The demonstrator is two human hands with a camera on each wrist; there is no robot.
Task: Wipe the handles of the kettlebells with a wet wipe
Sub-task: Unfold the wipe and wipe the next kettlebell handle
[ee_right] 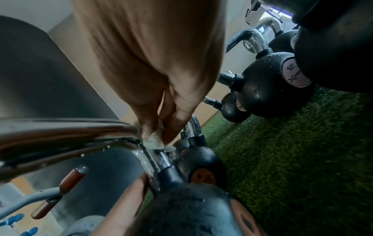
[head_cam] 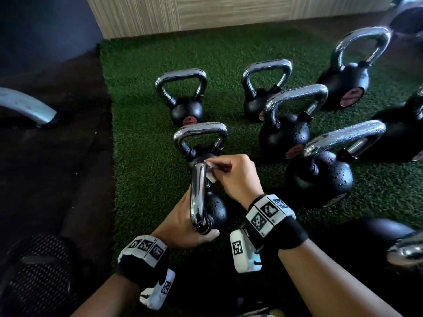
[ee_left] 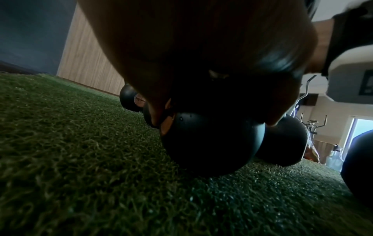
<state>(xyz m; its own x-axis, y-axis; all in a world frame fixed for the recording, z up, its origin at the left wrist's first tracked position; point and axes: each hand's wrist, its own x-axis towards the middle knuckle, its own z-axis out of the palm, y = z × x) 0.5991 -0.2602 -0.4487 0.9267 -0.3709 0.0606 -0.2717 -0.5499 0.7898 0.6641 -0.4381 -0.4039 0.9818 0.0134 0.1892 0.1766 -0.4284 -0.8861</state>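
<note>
Head view shows the nearest kettlebell (head_cam: pixel 216 208) standing on the green turf (head_cam: pixel 146 175) between the two forearms, turned so that its chrome handle (head_cam: pixel 198 193) runs lengthwise away from the person, its top bar a long bright strip from near to far. The left hand (head_cam: pixel 183 227) cups the near end, where the handle meets the black ball, with its fingers curled under and around the bell to steady it. The right hand (head_cam: pixel 233 177) sits just to the right of the handle's far bend and pinches a small crumpled wet wipe (head_cam: pixel 211 170) between thumb and fingertips, pressing it against the chrome. In the right wrist view the wipe (ee_right: pixel 154 141) touches the curve where the bar turns down toward its collar, so the wiping hand is at the far corner and the long bar lies back toward the person. Judged from this, the coming stroke would run along that axis, either down the far leg or back along the bar toward the left hand. The other kettlebells stand upright further out and to the right, their handles beaded with droplets and well apart from both hands.
</note>
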